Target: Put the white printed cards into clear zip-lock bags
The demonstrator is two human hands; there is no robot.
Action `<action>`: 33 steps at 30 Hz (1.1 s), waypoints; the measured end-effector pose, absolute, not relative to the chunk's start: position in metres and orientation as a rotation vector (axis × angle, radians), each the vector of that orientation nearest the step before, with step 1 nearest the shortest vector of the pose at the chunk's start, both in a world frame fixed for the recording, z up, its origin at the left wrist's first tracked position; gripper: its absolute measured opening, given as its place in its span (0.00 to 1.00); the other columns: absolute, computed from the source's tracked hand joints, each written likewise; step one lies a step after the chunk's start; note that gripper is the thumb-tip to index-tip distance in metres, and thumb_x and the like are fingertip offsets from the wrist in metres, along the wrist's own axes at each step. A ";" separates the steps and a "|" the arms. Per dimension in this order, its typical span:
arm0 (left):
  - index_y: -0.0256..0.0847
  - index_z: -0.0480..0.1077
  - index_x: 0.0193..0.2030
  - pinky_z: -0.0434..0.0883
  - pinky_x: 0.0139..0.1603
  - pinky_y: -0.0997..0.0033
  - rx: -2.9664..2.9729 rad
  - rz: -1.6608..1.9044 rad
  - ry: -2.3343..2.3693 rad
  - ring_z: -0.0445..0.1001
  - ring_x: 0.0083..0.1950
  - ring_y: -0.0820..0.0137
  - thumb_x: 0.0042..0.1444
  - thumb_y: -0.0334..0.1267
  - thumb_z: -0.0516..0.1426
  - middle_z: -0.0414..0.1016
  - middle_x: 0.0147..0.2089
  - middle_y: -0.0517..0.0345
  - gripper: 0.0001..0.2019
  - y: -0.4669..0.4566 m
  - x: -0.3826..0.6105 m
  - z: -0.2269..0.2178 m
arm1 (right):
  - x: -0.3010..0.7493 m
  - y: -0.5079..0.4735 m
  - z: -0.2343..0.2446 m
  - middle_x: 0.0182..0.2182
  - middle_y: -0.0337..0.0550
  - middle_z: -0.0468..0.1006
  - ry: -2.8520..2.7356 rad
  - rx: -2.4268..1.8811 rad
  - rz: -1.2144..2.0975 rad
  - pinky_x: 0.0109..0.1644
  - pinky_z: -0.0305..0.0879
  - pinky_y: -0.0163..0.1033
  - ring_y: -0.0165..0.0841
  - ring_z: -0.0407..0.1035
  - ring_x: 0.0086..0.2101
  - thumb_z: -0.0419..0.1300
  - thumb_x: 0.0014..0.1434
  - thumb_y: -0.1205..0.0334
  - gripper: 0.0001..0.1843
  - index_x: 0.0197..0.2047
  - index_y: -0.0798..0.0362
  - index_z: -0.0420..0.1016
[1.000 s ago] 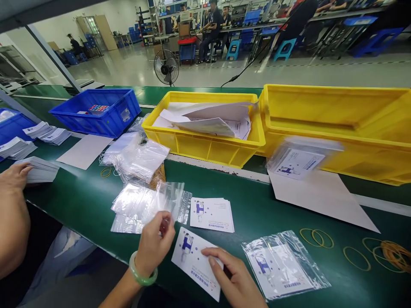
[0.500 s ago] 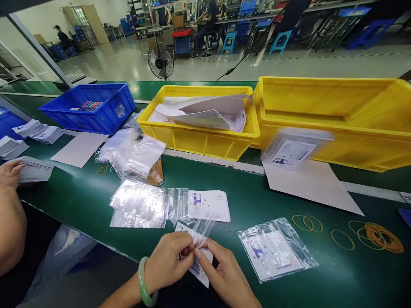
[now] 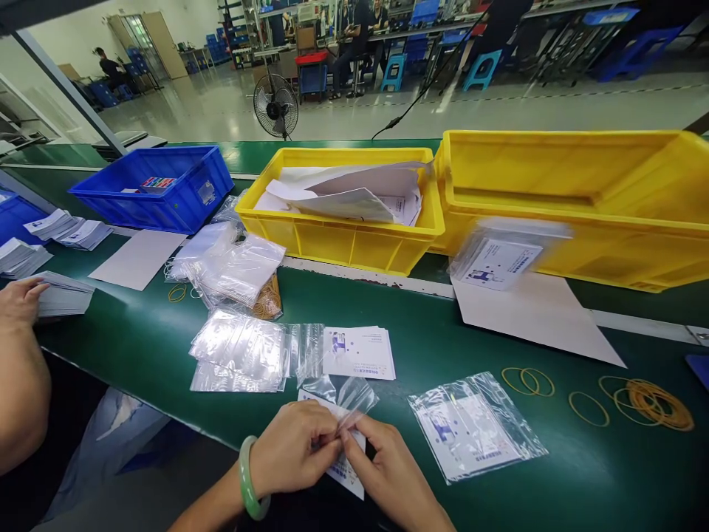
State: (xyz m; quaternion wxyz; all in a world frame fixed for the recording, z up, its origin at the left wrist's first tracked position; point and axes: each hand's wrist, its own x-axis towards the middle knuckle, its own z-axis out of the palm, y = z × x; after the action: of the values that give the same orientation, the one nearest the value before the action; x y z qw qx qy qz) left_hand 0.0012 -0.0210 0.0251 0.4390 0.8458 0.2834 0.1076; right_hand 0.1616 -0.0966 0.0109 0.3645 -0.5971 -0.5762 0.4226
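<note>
At the table's near edge, my left hand [image 3: 296,454] and my right hand [image 3: 388,465] pinch a clear plastic bag [image 3: 354,395] between their fingertips. A printed white card [image 3: 348,476] lies under the fingers; whether it is inside the bag I cannot tell. A green bangle [image 3: 250,480] circles my left wrist. Just beyond my hands rests a small stack of printed cards [image 3: 362,351]. Left of it lie overlapping clear bags [image 3: 238,351]. To the right of my right hand is a bagged card [image 3: 470,432], flat on the green table [image 3: 388,299].
Rubber bands [image 3: 659,405] lie at the right. Behind stand a yellow bin [image 3: 337,247] with papers, a larger yellow bin [image 3: 598,251] and a blue bin [image 3: 149,207]. Bagged cards [image 3: 498,258] sit on a white sheet [image 3: 537,318]. A co-worker's hand [image 3: 19,299] holds papers at left.
The top of the clear bag at my fingertips has spread and shifted slightly to the right. Both hands keep their pinch at nearly the same spot.
</note>
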 end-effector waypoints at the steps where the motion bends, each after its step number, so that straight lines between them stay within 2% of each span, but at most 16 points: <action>1: 0.42 0.55 0.24 0.60 0.31 0.72 2.109 0.285 0.713 0.63 0.27 0.72 0.57 0.31 0.52 0.62 0.23 0.64 0.12 -0.020 0.001 0.026 | 0.162 -0.097 0.011 0.24 0.37 0.74 -1.474 -1.542 1.085 0.29 0.62 0.33 0.31 0.68 0.25 0.49 0.66 0.61 0.16 0.28 0.52 0.70; 4: 0.42 0.63 0.30 0.63 0.32 0.72 2.156 0.370 0.749 0.67 0.30 0.71 0.62 0.32 0.51 0.69 0.28 0.60 0.08 -0.020 0.002 0.029 | 0.163 -0.098 0.010 0.23 0.37 0.74 -1.473 -1.564 1.062 0.29 0.62 0.33 0.31 0.68 0.25 0.47 0.68 0.59 0.17 0.28 0.51 0.69; 6: 0.41 0.65 0.32 0.63 0.32 0.73 2.201 0.416 0.747 0.68 0.30 0.71 0.62 0.31 0.50 0.70 0.29 0.60 0.08 -0.022 0.003 0.029 | 0.163 -0.098 0.009 0.23 0.37 0.73 -1.514 -1.582 1.024 0.28 0.61 0.32 0.30 0.68 0.24 0.47 0.68 0.59 0.18 0.28 0.51 0.67; 10: 0.41 0.62 0.27 0.60 0.28 0.72 2.376 0.529 0.805 0.65 0.28 0.71 0.61 0.28 0.51 0.67 0.26 0.61 0.11 -0.026 0.006 0.027 | 0.158 -0.097 0.006 0.21 0.36 0.70 -1.565 -1.606 0.938 0.26 0.58 0.33 0.30 0.65 0.22 0.46 0.67 0.60 0.18 0.25 0.50 0.62; 14: 0.42 0.57 0.25 0.59 0.29 0.71 2.486 0.754 1.081 0.63 0.28 0.70 0.58 0.24 0.50 0.64 0.25 0.60 0.13 -0.025 0.004 0.029 | 0.156 -0.101 0.003 0.20 0.36 0.69 -1.575 -1.614 0.939 0.26 0.57 0.32 0.29 0.65 0.22 0.46 0.66 0.61 0.18 0.24 0.49 0.60; 20: 0.42 0.57 0.24 0.57 0.27 0.71 2.515 0.486 0.801 0.64 0.27 0.71 0.51 0.26 0.52 0.66 0.24 0.61 0.09 -0.030 0.005 0.036 | 0.168 -0.104 0.010 0.22 0.35 0.72 -1.611 -1.667 0.806 0.28 0.62 0.32 0.30 0.68 0.22 0.50 0.66 0.60 0.14 0.28 0.49 0.65; 23: 0.42 0.57 0.24 0.59 0.27 0.71 2.483 0.470 0.751 0.65 0.26 0.72 0.49 0.26 0.52 0.67 0.24 0.61 0.09 -0.031 0.009 0.036 | 0.169 -0.100 0.013 0.21 0.35 0.72 -1.664 -1.660 0.731 0.27 0.62 0.32 0.30 0.69 0.22 0.48 0.65 0.65 0.15 0.26 0.49 0.64; 26: 0.42 0.56 0.24 0.59 0.26 0.72 2.450 0.534 0.843 0.65 0.25 0.73 0.51 0.25 0.51 0.65 0.23 0.62 0.10 -0.026 0.006 0.038 | 0.170 -0.098 0.008 0.21 0.35 0.72 -1.660 -1.686 0.711 0.27 0.62 0.33 0.30 0.69 0.21 0.48 0.64 0.65 0.15 0.26 0.48 0.64; 30: 0.42 0.55 0.23 0.57 0.23 0.74 2.388 0.683 1.139 0.62 0.22 0.75 0.53 0.25 0.49 0.62 0.21 0.64 0.11 -0.016 -0.009 0.044 | 0.181 -0.105 0.003 0.22 0.36 0.74 -1.491 -1.783 0.719 0.24 0.61 0.33 0.32 0.69 0.22 0.50 0.67 0.59 0.14 0.28 0.47 0.68; 33: 0.42 0.56 0.24 0.58 0.23 0.76 2.352 0.724 1.263 0.62 0.21 0.76 0.53 0.25 0.49 0.62 0.21 0.65 0.11 -0.014 -0.014 0.046 | 0.194 -0.122 0.012 0.26 0.40 0.79 -1.226 -1.786 0.774 0.23 0.65 0.33 0.34 0.71 0.23 0.53 0.67 0.51 0.14 0.35 0.47 0.75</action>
State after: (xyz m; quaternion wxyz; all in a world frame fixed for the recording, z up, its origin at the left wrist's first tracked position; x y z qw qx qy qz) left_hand -0.0141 -0.0138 0.0462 0.1867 0.8353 0.4487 0.2571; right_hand 0.1942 -0.1216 0.0121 0.4083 -0.7088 -0.4865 0.3070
